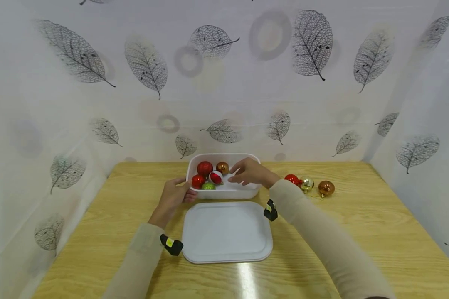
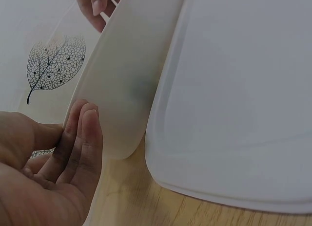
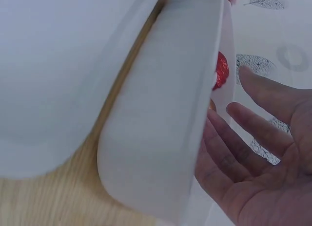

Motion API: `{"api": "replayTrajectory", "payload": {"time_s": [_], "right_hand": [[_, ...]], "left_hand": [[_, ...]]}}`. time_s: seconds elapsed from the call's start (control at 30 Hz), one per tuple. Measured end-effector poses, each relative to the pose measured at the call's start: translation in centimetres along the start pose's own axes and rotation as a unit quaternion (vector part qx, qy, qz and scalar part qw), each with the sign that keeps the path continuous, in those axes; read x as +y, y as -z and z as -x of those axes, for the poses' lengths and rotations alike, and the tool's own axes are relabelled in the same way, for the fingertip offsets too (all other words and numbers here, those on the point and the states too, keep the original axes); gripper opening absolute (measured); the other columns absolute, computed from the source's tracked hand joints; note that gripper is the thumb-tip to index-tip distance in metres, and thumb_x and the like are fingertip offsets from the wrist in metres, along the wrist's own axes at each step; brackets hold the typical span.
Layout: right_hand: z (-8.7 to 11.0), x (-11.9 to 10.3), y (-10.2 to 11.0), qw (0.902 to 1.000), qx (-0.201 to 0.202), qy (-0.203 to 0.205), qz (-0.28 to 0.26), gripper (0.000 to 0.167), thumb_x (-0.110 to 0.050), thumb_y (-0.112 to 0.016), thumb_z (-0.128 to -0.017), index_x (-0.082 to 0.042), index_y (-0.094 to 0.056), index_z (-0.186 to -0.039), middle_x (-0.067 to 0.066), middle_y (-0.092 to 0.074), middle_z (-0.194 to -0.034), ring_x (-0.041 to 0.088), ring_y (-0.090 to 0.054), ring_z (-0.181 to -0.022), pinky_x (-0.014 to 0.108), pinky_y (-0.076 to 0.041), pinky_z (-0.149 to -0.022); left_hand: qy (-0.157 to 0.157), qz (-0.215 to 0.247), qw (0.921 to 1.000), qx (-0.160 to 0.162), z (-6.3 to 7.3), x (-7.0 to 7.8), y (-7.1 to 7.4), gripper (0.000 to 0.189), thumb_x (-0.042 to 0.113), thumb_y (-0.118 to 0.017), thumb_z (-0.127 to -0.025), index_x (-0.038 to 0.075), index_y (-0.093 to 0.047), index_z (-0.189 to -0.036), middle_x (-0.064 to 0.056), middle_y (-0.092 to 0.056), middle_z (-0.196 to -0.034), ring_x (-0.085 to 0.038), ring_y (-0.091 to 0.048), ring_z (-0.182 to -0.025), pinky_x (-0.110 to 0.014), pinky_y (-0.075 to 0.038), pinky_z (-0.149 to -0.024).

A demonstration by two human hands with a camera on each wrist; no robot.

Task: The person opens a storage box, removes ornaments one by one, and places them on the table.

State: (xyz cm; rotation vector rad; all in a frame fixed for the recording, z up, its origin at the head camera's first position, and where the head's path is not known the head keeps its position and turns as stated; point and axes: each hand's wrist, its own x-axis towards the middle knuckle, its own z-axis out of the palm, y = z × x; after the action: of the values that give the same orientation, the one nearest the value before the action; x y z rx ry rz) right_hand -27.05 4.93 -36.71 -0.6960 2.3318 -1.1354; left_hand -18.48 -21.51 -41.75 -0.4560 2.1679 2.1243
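A white plastic box [image 1: 243, 192] holds several Christmas baubles, among them a dark red bauble [image 1: 205, 168], a copper bauble [image 1: 222, 167], a red-and-white bauble [image 1: 215, 177] and a green bauble [image 1: 208, 186]. My left hand [image 1: 175, 193] pinches the box's front left corner, thumb at the rim and fingers against the outer wall, as the left wrist view shows too. Over the right half of the box is my right hand [image 1: 251, 171]. Its fingers are spread loosely with nothing between them, beside the copper bauble. In the right wrist view the lower fingers are partly hidden by the box wall.
A white lid [image 1: 227, 232] lies flat on the wooden table [image 1: 321, 232] in front of the box. To the right, beyond my right wrist, lie a red bauble [image 1: 292, 179], a pale gold bauble [image 1: 307, 183] and another copper bauble [image 1: 326, 188]. A leaf-patterned curtain [image 1: 224, 99] hangs behind.
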Motion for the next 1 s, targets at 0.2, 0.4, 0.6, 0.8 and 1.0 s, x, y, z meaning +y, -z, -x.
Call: {"api": "replayTrajectory", "payload": {"time_s": [0.2,0.4,0.6,0.8,1.0], "right_hand": [[-1.1,-0.2,-1.7,0.9998,-0.012,-0.008,-0.009,0.036,-0.014,-0.075,-0.094,0.006,-0.067,-0.123,0.015,-0.074,-0.107,0.028,-0.071,-0.093,0.041,-0.064,-0.081],[-1.9,-0.6,-3.0,0.9998,-0.015,-0.016,0.005,0.035,-0.018,-0.075,-0.094,0.003,-0.07,-0.121,0.01,-0.075,-0.102,0.02,-0.07,-0.082,0.031,-0.063,-0.073],[-2.8,-0.8,-3.9,0.9997,-0.008,0.003,0.021,0.03,-0.016,-0.076,-0.093,0.003,-0.073,-0.115,0.008,-0.073,-0.091,0.015,-0.065,-0.072,0.024,-0.058,-0.065],[-3.3,-1.0,-4.6,0.997,0.007,0.031,0.07,0.029,-0.017,-0.078,-0.09,0.004,-0.075,-0.11,0.008,-0.072,-0.095,0.013,-0.06,-0.081,0.022,-0.052,-0.072],[-3.5,-0.8,-5.0,0.996,0.008,0.035,0.082,0.029,-0.019,-0.079,-0.089,0.002,-0.076,-0.11,0.01,-0.074,-0.1,0.019,-0.064,-0.092,0.027,-0.054,-0.083]], "left_hand": [[0.002,0.004,1.0,-0.004,-0.1,0.0,-0.1,0.051,0.014,-0.055,-0.106,-0.009,-0.041,-0.149,-0.011,-0.072,-0.078,-0.014,-0.069,-0.064,-0.027,-0.064,-0.065],[0.002,-0.003,1.0,-0.001,0.0,0.0,-0.1,0.049,0.014,-0.054,-0.106,-0.008,-0.041,-0.148,-0.012,-0.071,-0.08,-0.013,-0.07,-0.065,-0.026,-0.063,-0.066],[-0.003,0.0,1.0,-0.003,-0.1,0.0,0.0,0.049,0.013,-0.054,-0.106,-0.01,-0.041,-0.148,-0.011,-0.071,-0.077,-0.013,-0.069,-0.063,-0.026,-0.063,-0.065],[-0.003,0.003,1.0,0.001,-0.1,0.0,0.0,0.048,0.012,-0.054,-0.106,-0.011,-0.041,-0.147,-0.01,-0.071,-0.075,-0.013,-0.069,-0.062,-0.025,-0.063,-0.063],[-0.001,0.0,1.0,0.005,-0.2,0.0,-0.1,0.048,0.013,-0.054,-0.106,-0.01,-0.042,-0.147,-0.011,-0.071,-0.076,-0.014,-0.069,-0.062,-0.026,-0.063,-0.064]]}}
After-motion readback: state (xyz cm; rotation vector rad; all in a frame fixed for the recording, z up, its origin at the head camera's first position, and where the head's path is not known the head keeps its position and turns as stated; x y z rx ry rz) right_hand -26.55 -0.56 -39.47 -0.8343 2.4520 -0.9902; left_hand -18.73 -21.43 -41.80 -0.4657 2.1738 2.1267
